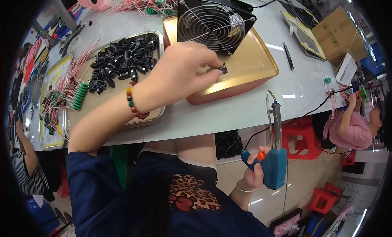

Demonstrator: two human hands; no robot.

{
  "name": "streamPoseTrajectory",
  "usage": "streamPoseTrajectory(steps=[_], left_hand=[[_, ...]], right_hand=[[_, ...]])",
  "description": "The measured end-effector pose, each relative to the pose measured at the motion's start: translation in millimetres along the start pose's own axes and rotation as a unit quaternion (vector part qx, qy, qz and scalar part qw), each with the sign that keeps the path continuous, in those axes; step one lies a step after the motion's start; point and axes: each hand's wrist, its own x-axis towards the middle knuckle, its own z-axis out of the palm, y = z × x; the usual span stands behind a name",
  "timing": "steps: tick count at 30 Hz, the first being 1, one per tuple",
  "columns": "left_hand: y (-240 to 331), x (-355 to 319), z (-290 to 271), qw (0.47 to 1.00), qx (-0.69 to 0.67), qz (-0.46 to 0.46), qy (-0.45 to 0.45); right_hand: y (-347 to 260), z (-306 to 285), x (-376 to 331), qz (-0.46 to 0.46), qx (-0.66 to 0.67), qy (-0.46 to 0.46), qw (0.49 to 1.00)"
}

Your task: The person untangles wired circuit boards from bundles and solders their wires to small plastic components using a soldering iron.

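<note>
My left hand [183, 69] reaches across a tray [161, 47], thumb and forefinger pinched on a small black component [223, 68]. The component is at the top of a gold-topped tin [255, 59] with red sides; I cannot tell whether it touches the surface. Many similar black parts [124, 57] lie heaped in the tray below my forearm. In front of the table edge, my right hand [254, 177] grips a teal soldering gun [274, 169] with an orange trigger. Its metal tip points up, apart from the tin.
A black fan [212, 28] with a wire guard stands at the tin's back. Pink-white wires and a green coil [80, 96] lie at left. A pen [288, 57], a yellow-edged tray [303, 36] and a cardboard box [341, 34] are at right. A co-worker [351, 126] sits beyond.
</note>
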Motion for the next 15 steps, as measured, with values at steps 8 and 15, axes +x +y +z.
streamPoseTrajectory(steps=[8,15], left_hand=[[-6.5,0.1,10.1,0.999,0.024,-0.013,-0.046],[-15.6,-3.0,14.4,0.999,0.028,0.030,-0.030]], right_hand=[[9.6,-7.6,5.2,0.013,0.004,0.029,0.999],[14.3,-2.3,7.4,0.008,-0.007,0.041,0.999]])
